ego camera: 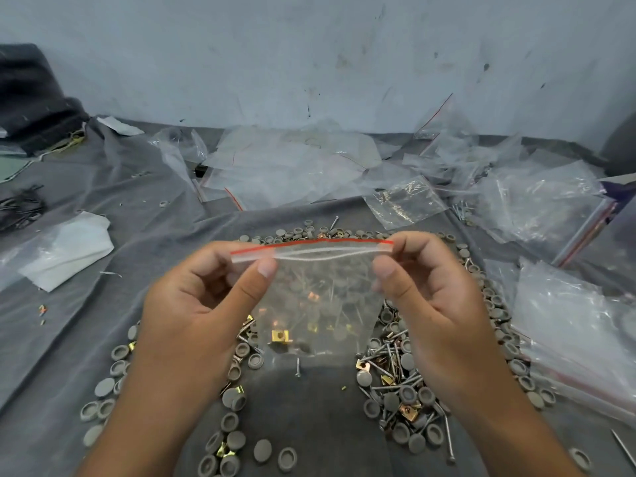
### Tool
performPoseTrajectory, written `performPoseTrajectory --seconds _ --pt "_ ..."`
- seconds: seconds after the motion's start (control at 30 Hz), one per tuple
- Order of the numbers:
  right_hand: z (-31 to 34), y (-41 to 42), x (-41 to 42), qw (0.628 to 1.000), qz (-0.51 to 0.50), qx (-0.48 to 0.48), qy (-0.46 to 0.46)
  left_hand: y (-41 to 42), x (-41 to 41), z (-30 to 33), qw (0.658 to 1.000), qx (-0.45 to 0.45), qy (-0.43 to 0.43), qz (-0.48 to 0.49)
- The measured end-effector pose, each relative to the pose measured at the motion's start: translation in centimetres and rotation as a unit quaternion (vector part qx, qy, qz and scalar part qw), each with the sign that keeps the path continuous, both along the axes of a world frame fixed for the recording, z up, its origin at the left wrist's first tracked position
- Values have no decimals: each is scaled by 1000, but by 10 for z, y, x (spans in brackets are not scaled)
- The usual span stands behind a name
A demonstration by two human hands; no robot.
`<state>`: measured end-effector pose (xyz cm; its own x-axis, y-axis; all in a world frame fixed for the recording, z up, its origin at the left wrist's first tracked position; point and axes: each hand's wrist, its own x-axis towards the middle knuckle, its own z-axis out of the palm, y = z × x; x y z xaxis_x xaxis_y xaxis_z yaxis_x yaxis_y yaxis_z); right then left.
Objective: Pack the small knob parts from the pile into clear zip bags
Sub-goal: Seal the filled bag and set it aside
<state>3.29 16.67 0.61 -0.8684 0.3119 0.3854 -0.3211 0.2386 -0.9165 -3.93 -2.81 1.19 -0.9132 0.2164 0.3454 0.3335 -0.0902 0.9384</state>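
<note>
A clear zip bag with a red strip along its top hangs in front of me over the pile. My left hand pinches its top left corner and my right hand pinches the top right corner, thumbs on the near side. A gold clip shows low in the bag; I cannot tell whether it lies inside or behind it. Below, the pile of small grey round knob caps, mixed with screws and gold clips, spreads in a ring on the grey cloth.
Heaps of empty clear zip bags lie along the back by the wall. More bags are stacked at the right. A white sheet in plastic lies at the left, with dark metal parts further left.
</note>
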Motion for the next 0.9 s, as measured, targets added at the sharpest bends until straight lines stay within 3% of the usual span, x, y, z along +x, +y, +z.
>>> performPoseTrajectory --seconds 0.4,0.67,0.9 --pt "1 -2 1 995 -22 93 5 4 2 -5 998 -62 26 -18" --pt "2 -5 3 997 44 50 -23 3 2 -4 995 -85 56 -11" --pt "3 -5 3 994 20 109 3 4 4 -3 993 -100 66 -17"
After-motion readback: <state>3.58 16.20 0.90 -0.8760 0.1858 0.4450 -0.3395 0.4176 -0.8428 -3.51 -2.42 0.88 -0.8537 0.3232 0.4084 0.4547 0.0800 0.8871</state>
